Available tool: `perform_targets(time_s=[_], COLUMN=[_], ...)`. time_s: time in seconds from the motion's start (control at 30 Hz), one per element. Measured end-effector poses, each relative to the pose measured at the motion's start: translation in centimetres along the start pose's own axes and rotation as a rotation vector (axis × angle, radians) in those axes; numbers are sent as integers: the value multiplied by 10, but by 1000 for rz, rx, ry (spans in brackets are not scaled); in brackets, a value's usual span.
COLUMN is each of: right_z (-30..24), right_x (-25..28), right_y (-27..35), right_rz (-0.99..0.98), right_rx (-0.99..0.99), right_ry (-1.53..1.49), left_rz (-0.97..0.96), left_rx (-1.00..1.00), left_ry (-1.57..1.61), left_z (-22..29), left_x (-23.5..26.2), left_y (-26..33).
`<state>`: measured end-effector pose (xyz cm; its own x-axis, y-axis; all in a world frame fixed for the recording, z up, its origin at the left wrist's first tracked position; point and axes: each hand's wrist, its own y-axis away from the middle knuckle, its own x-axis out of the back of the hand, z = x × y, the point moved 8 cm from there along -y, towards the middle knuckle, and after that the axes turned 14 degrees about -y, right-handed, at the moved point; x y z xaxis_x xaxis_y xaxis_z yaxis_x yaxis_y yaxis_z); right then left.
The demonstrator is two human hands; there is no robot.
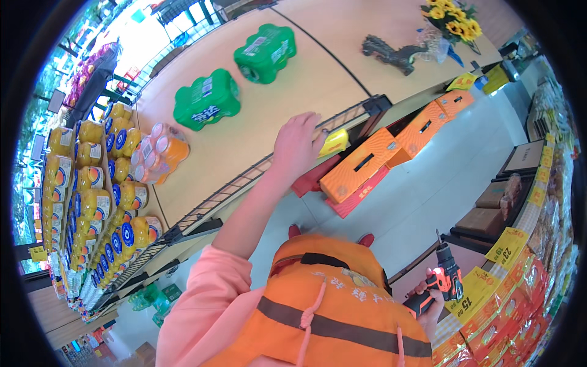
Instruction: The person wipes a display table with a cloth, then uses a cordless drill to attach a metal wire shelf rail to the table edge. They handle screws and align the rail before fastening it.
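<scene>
My left arm reaches out over the pale wooden shelf top [244, 144]. At its front edge, my left hand [298, 142] lies over the low black wire rail [229, 189], fingers stretched out and the thumb apart, with nothing visible in it. Just beside that hand, below the rail, is a yellow object [334, 143], partly hidden. My right hand [434, 301] is down by my right side, wrapped round the grip of an orange and black cordless drill [449, 273]. The drill's bit points away from me.
Two green shrink-wrapped packs [208, 101] and an orange bottle pack [160, 153] stand on the shelf, left of which yellow jars [95, 205] are stacked. Dark driftwood [394, 54] and sunflowers [455, 21] lie farther right. Orange boxes [361, 162] sit below; packaged goods [507, 306] line the right.
</scene>
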<state>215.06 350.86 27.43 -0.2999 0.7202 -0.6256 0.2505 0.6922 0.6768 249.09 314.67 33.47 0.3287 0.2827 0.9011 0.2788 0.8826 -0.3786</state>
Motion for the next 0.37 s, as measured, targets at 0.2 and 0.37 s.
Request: perform_targets(time_s=[0.2, 0.37], right_z=[-108, -193], right_x=[70, 110], right_y=[-14, -42], right_rz=[-38, 2], right_rx=[51, 62], right_ry=[-19, 11], left_rz=[-359, -510], left_rx=[192, 262], left_ry=[-140, -148], left_z=[37, 42], left_x=[-104, -141], left_y=[-79, -108])
